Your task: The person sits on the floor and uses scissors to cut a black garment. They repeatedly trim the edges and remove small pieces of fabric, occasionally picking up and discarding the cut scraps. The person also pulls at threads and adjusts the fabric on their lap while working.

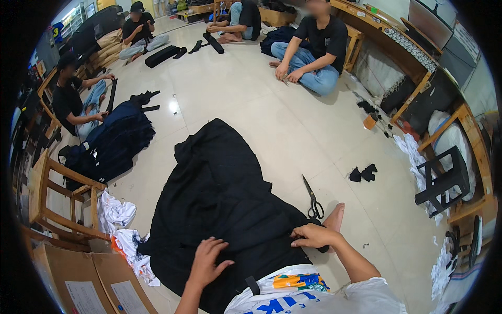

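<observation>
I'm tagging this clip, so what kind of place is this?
Probably a small garment workshop. People sit on the tiled floor working black cloth, scissors lie beside it, and fabric scraps are scattered about. The left hand rests flat on the cloth; the right hand pinches its edge.

Bright even light, floor glare, fisheye-bent edges

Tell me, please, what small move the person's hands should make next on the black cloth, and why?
Probably smooth it flat: the left hand lies spread on the black cloth, the right hand pinches its right edge, and folds show across it. The scissors lie untouched on the floor beside that edge.
</observation>
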Available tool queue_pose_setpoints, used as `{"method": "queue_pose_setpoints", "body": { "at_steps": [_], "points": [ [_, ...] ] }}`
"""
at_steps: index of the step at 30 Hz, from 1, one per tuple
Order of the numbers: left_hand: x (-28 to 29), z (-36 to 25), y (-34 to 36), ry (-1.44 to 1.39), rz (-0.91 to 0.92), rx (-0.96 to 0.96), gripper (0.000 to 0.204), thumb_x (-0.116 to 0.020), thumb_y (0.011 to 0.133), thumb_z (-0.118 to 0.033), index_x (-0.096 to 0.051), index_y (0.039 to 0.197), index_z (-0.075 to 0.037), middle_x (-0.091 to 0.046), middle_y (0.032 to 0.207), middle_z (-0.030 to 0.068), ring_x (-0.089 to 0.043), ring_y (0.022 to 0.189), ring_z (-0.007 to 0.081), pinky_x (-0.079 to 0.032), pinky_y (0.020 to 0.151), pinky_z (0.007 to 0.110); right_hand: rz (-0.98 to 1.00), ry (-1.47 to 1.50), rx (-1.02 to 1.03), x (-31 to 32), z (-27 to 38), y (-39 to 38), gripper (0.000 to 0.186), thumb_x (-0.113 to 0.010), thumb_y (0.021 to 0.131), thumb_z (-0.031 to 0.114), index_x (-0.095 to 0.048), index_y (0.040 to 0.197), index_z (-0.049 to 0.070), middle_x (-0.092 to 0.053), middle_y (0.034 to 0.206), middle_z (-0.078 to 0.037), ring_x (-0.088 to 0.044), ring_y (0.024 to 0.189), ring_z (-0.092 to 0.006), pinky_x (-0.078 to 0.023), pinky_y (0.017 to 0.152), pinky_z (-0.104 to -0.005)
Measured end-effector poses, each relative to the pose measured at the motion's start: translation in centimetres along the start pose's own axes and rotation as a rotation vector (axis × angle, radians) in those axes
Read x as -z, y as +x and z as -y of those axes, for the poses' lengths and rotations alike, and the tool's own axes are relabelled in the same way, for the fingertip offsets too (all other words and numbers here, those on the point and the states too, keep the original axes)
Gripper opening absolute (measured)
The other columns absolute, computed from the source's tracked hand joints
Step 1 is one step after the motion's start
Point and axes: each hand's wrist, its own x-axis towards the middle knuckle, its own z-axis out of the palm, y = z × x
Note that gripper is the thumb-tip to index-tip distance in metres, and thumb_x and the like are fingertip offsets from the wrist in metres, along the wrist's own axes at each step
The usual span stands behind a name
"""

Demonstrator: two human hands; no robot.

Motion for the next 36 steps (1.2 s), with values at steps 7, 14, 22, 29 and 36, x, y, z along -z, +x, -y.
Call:
{"method": "queue_pose_setpoints", "body": {
  "at_steps": [7, 14, 22, 29, 36],
  "points": [
    [-1.9, 0.3, 1.8, -0.064, -0.145, 0.044, 0.015, -0.068, 0.087, 0.002, -0.068, 0.101, -0.004, -0.067, 0.093, 0.0144, -0.065, 0.092, 0.0344, -0.051, 0.083, 0.043, -0.238, 0.482, 0.098, 1.8, 2.4, -3.2, 0.028, -0.053, 0.109, 0.028, -0.063, 0.102, 0.002, -0.07, 0.103, -0.008, -0.063, 0.096, -0.0139, -0.05, 0.085, -0.0318],
    [-2.3, -2.1, 1.7, 0.083, -0.649, 0.301, 0.012, -0.06, 0.096, -0.001, -0.061, 0.108, 0.002, -0.059, 0.109, 0.0182, -0.057, 0.105, 0.0348, -0.046, 0.088, 0.042, -0.481, 1.58, 0.355, 2.0, 5.5, 0.3, 0.025, -0.049, 0.11, 0.026, -0.058, 0.096, 0.008, -0.062, 0.097, -0.008, -0.059, 0.089, -0.0212, -0.05, 0.083, -0.0362],
    [-9.2, -1.7, 1.5, -1.17, -0.256, 1.133, 0.059, -0.051, 0.103, -0.059, -0.062, 0.127, -0.007, -0.066, 0.128, 0.0113, -0.06, 0.119, 0.0267, -0.046, 0.101, 0.042, -0.626, 0.931, 0.21, 2.1, 8.7, 0.8, 0.023, -0.05, 0.106, 0.016, -0.061, 0.089, 0.005, -0.056, 0.079, -0.003, -0.05, 0.072, -0.011, -0.045, 0.071, -0.0276],
    [-9.9, 1.6, 2.9, -1.905, -0.686, 0.934, 0.047, -0.063, 0.104, -0.031, -0.052, 0.139, -0.002, -0.058, 0.145, 0.0139, -0.058, 0.131, 0.0326, -0.047, 0.109, 0.051, -0.912, 0.781, 0.384, 1.6, 11.3, 1.8, 0.024, -0.053, 0.109, 0.022, -0.065, 0.1, 0.003, -0.064, 0.082, -0.002, -0.059, 0.076, -0.0128, -0.048, 0.072, -0.0286],
    [-8.8, -0.7, 1.0, -1.945, -0.762, 1.081, 0.038, -0.062, 0.104, -0.031, -0.055, 0.134, -0.009, -0.059, 0.138, 0.0097, -0.057, 0.128, 0.0273, -0.047, 0.107, 0.05, -1.071, 0.43, 0.291, 2.3, 11.2, 2.5, 0.014, -0.063, 0.102, 0.014, -0.069, 0.101, 0.001, -0.065, 0.077, -0.007, -0.06, 0.065, -0.0168, -0.047, 0.061, -0.0302]
  ]
}}
